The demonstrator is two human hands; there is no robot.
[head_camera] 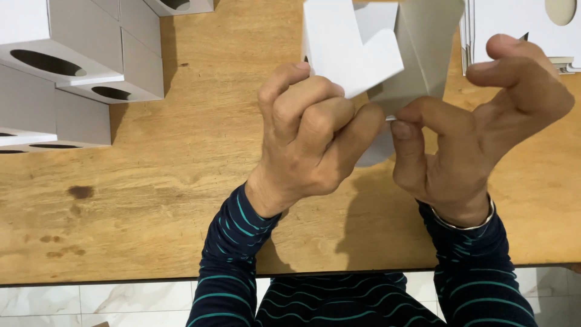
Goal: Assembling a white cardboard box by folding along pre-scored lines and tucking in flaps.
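- Near edge of the light brown wooden table [151, 200] runs across the lower frame, just past your wrists; white marble-look floor tiles [121, 300] show below it.
- Open room: bare wood left of your hands and btwn them and the near edge. Left side is bounded by a stack of folded white cardboard boxes with oval cut-outs [66, 66]; one more of that kind sits at the top edge.
- Top right corner: pile of flat white card blanks [520, 30], close behind your right hand.
- Your left hand [308, 136] is curled tight, fingers bunched, thumb pinching the lower edge of a part-folded white cardboard box blank [357, 48].
- Your right hand [478, 133]: thumb and one bent finger pressed on the same edge, tip to tip w/ the left thumb; other fingers lifted, spread apart, touching nothing.
- The blank is held off the table, just above and btwn both hands, flaps standing up twd the top of frame.
- Thin metal bangle [469, 224] on your right wrist.
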